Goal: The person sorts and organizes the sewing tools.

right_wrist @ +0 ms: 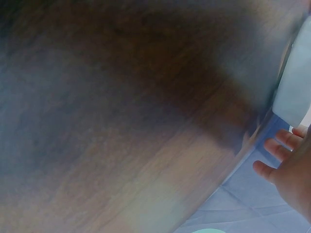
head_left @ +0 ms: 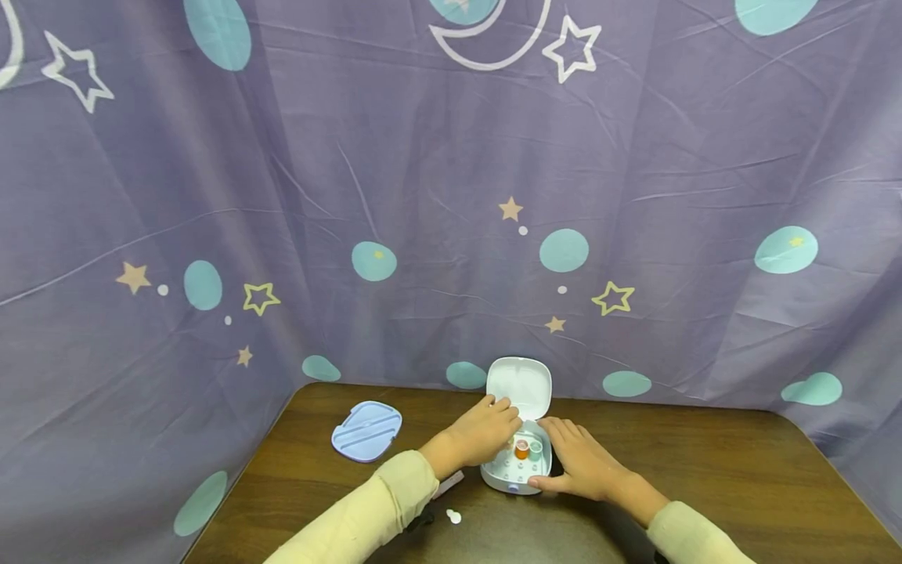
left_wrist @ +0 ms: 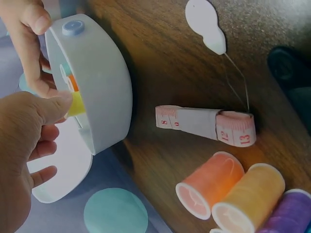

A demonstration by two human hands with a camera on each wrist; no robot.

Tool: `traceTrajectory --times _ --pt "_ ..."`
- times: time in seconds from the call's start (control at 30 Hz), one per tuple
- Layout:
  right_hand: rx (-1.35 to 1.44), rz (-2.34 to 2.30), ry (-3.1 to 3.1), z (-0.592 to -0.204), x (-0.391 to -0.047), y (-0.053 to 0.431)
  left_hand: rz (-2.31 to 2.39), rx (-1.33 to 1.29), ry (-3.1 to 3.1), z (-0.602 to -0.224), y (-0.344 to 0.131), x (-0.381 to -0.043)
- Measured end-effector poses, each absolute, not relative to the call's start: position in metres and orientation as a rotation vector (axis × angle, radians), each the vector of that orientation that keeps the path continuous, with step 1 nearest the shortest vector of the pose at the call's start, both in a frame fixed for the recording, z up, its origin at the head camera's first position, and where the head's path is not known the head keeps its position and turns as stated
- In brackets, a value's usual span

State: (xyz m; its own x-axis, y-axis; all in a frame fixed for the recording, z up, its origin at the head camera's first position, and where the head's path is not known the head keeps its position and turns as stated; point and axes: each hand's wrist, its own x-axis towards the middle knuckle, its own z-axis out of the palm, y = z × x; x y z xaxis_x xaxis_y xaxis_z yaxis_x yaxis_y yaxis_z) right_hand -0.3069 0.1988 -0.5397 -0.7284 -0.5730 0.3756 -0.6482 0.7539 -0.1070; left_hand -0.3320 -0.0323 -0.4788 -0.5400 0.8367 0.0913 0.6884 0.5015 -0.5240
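Note:
A small white sewing box stands on the table with its lid raised. Short pegs line its floor, and an orange thread spool and a mint thread spool stand inside. My left hand is over the box's left side. Thumb and fingers of that hand pinch a yellow thread spool at the box opening, as the left wrist view shows. My right hand holds the box's right side, thumb on the front rim and fingers farther back. In the right wrist view its fingers are partly cut off.
A light blue tray lies at the left. Nearer are a tape measure, a white needle threader and a dark object. Orange, golden and purple spools lie beside the tape. A patterned curtain hangs behind.

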Motion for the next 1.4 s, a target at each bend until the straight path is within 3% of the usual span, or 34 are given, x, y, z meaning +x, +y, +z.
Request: traceTrajectory --times 1.4 --pt "0.952 0.364 -2.636 -0.537 -0.305 0.198 0.668 -1.285 -2.494 -0.485 -0.025 -0.337"
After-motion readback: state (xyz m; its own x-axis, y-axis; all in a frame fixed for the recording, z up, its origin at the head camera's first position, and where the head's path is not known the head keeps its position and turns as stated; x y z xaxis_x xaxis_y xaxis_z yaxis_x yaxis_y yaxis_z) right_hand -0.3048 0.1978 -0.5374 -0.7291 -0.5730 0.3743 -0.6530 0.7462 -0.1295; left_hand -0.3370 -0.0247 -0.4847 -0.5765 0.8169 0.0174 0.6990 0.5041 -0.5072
